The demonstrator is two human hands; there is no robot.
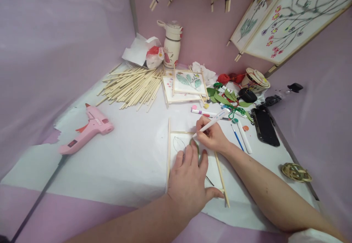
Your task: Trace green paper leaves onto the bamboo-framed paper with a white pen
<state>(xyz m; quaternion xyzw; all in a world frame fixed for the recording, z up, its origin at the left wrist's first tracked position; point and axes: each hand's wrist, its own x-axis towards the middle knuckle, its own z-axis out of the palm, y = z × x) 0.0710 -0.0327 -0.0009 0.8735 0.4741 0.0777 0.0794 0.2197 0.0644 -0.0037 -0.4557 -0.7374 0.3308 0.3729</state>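
In front of me lies a white sheet (pixel 210 169) in a frame of thin wooden sticks (pixel 220 169). A pencil-thin leaf outline (pixel 178 144) shows at its upper left. My left hand (pixel 188 184) rests flat on the sheet with its fingers spread, their tips holding down a green leaf (pixel 197 146) that they partly cover. My right hand (pixel 211 135) is closed round a white marker pen (pixel 216 120). The pen's tip points down at the upper end of the leaf. A short dark line (pixel 209 180) lies by my left thumb.
On the left lies a pink glue gun (pixel 90 129) with its cord; behind it is a pile of wooden sticks (pixel 132 89). A white bottle (pixel 172 45), framed drawings (pixel 189 83), loose leaves (pixel 221 98), pens, and a phone (pixel 265 126) lie farther back. Painted panels (pixel 297 23) hang above.
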